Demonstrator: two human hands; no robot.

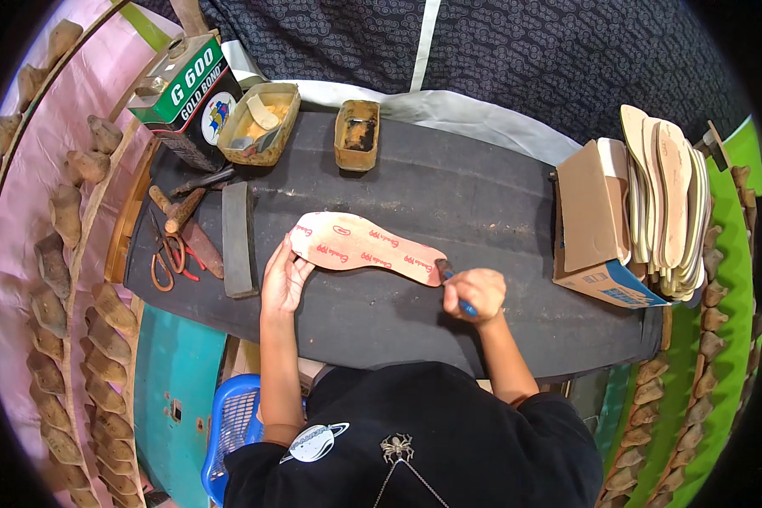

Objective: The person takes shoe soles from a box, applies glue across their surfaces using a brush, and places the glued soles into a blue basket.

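A pinkish insole (360, 243) with red printing lies across the middle of the dark worktop, its wide end to the left. My left hand (286, 278) grips the edge of that wide end, thumb and fingers closed on it. In my right hand (480, 295) is a blue-handled brush (444, 269), my fingers wrapped round the handle. Its dark head touches the insole's narrow right end. The bristles are too small to make out clearly.
Behind stand a stained tub (357, 157), another tub (260, 148) with scraps, and a metal can (190, 102). Scissors (171, 258), hammers (184, 212) and a grey block (239, 241) lie left. A cardboard box (588, 224) and stacked insoles (676, 195) stand right.
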